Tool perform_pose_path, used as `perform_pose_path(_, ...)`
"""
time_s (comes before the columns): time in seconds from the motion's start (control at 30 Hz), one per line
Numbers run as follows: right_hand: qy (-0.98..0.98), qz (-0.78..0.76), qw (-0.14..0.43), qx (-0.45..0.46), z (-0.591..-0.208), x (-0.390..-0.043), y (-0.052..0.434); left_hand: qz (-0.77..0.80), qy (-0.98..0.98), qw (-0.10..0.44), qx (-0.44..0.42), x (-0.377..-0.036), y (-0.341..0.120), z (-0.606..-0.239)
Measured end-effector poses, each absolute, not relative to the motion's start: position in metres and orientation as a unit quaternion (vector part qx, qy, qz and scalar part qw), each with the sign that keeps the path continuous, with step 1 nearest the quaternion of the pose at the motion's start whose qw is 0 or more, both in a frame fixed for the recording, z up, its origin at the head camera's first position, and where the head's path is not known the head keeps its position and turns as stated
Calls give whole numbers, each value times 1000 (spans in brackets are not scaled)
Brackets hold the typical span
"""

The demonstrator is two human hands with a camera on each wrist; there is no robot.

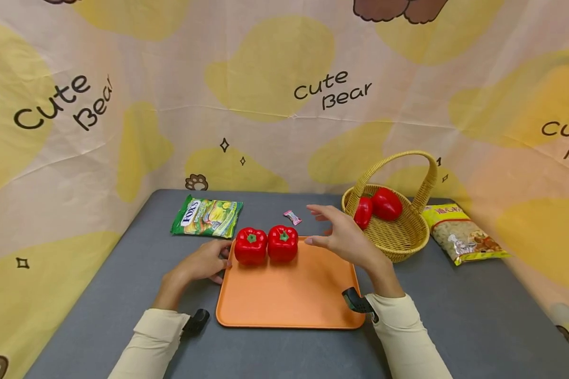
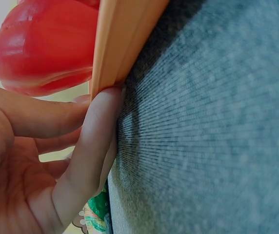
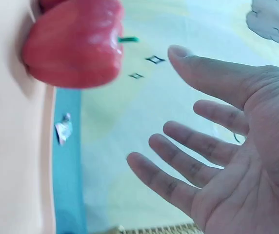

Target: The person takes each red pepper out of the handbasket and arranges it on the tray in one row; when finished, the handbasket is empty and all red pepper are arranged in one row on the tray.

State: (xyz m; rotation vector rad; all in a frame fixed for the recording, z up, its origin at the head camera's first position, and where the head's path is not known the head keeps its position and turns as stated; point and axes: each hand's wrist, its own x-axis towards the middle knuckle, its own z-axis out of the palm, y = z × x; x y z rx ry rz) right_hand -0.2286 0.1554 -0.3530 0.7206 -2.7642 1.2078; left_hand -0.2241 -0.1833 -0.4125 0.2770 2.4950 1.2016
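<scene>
Two red bell peppers with green stems stand side by side at the back left of an orange tray (image 1: 294,300): the left pepper (image 1: 251,246) and the right pepper (image 1: 283,243). My left hand (image 1: 204,261) pinches the tray's left rim between thumb and fingers, close beside the left pepper; the left wrist view shows the fingertips (image 2: 105,100) on the rim. Over the tray's back right part, my right hand (image 1: 343,237) hovers with fingers spread and holds nothing. In the right wrist view its palm (image 3: 247,190) faces the right pepper (image 3: 76,46), with space between them.
A yellow wicker basket (image 1: 410,239) with a tall handle stands at the right, holding red peppers (image 1: 386,204). Beside it lies a clear and yellow food bag (image 1: 464,234). A green Fox's candy bag (image 1: 208,217) lies at the back left, and a small pink wrapped candy (image 1: 292,217) behind the tray.
</scene>
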Motion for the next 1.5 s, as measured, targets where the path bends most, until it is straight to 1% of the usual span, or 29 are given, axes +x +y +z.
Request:
perform_pose_path(0.23, -877, 410, 68, 242, -347, -220, 183, 427, 881, 181, 93, -223, -184, -414)
perform_pose_path(0.47, -884, 378, 123, 246, -350, -213, 218, 421, 884, 181, 94, -224, -182, -412)
perform_pose_path(0.63, -887, 352, 161, 252, -356, -221, 243, 418, 886, 179, 95, -224, -182, -412)
perform_pose_path(0.73, -892, 342, 168, 245, -357, -227, 255, 417, 886, 179, 95, -224, -182, -413)
perform_pose_path(0.9, -902, 342, 137, 226, -356, -240, 270, 413, 888, 178, 91, -225, -181, -413)
perform_pose_path(1.2, -906, 390, 45, 156, -356, -272, 291, 411, 889, 178, 91, -224, -181, -411)
perform_pose_path(1.5, -883, 451, -39, 125, -354, -296, 298, 415, 888, 175, 95, -224, -181, -411)
